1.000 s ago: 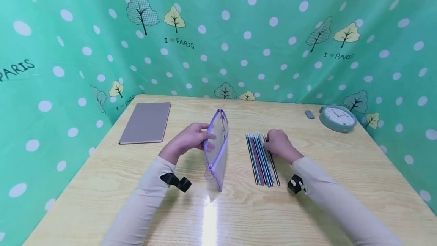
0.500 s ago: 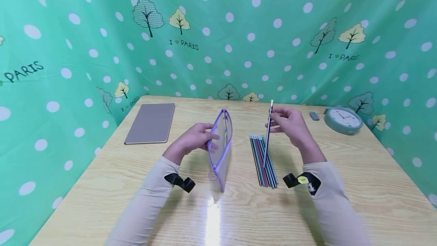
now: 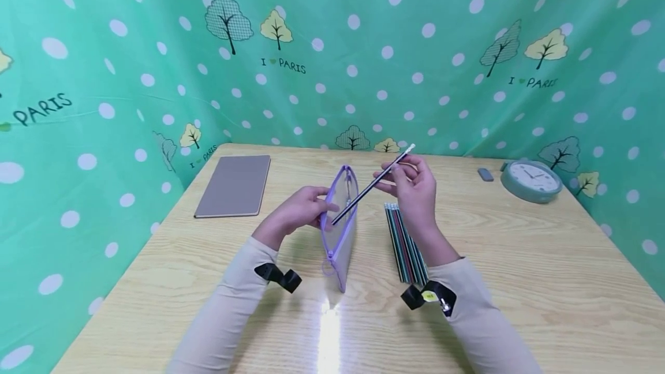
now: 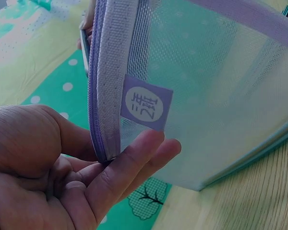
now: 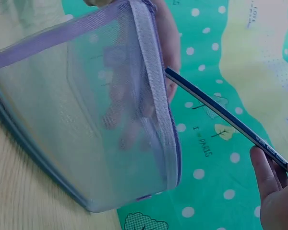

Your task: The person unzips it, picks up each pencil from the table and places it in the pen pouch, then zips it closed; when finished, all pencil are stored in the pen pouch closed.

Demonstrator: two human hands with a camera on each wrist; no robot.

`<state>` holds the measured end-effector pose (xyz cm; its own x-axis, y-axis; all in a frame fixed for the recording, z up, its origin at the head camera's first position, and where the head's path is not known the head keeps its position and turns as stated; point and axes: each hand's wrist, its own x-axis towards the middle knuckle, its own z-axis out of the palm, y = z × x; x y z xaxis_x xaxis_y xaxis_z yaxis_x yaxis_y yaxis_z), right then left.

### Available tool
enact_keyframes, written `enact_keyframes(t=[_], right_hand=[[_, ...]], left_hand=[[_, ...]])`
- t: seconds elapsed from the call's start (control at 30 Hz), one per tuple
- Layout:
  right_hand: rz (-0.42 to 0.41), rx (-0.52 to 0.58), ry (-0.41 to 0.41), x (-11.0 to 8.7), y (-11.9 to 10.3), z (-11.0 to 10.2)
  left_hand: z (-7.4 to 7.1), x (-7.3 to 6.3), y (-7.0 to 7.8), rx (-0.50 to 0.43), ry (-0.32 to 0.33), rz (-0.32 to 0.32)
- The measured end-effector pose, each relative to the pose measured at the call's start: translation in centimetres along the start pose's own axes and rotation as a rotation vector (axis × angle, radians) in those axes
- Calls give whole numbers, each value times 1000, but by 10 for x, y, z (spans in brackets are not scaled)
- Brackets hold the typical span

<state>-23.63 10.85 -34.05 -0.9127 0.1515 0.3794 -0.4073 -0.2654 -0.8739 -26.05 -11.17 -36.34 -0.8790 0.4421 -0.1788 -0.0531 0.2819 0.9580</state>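
My left hand (image 3: 296, 213) pinches one side of the mouth of a see-through mesh zipper pouch (image 4: 221, 100) with lilac trim. The pouch stands on its edge, unzipped. A square lilac label (image 4: 146, 103) shows near the zipper, just above my fingers (image 4: 129, 165). In my right hand (image 3: 417, 192) is a dark striped pencil (image 5: 225, 115), held near its white-tipped end between thumb and fingers. It slants down to the left, its lower end at the pouch's mouth. A row of pencils (image 3: 402, 247), dark and reddish, lies on the table below my right hand, partly hidden by the wrist.
A grey notebook (image 3: 234, 186) lies at the back left of the wooden table (image 3: 291, 333). Toward the back right are a small grey-blue block (image 3: 485, 175) and a round green clock (image 3: 532, 180). A green dotted curtain (image 3: 332, 74) hangs behind the table.
My right hand has picked a pencil from the row, lifted it and carried it left, tilting it toward the pouch's mouth. The left hand keeps its hold on the pouch.
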Motion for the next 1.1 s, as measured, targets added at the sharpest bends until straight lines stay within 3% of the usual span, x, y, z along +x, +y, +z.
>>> enact_keyframes(t=[0.13, 0.3, 0.5, 0.67, 1.1], right_hand=[[-12, -51, -45, -7, 5, 7], [16, -172, -177, -16, 10, 16], [5, -372, -294, -24, 11, 18], [-5, -502, -300, -25, 13, 15], [56, -664, -296, -27, 15, 18]], left_hand=[[0, -1, 1, 7, 8, 6], [-1, -1, 2, 10, 26, 2], [0, -1, 4, 15, 48, -2], [1, 0, 3, 19, 59, 2], [2, 2, 3, 22, 52, 13]])
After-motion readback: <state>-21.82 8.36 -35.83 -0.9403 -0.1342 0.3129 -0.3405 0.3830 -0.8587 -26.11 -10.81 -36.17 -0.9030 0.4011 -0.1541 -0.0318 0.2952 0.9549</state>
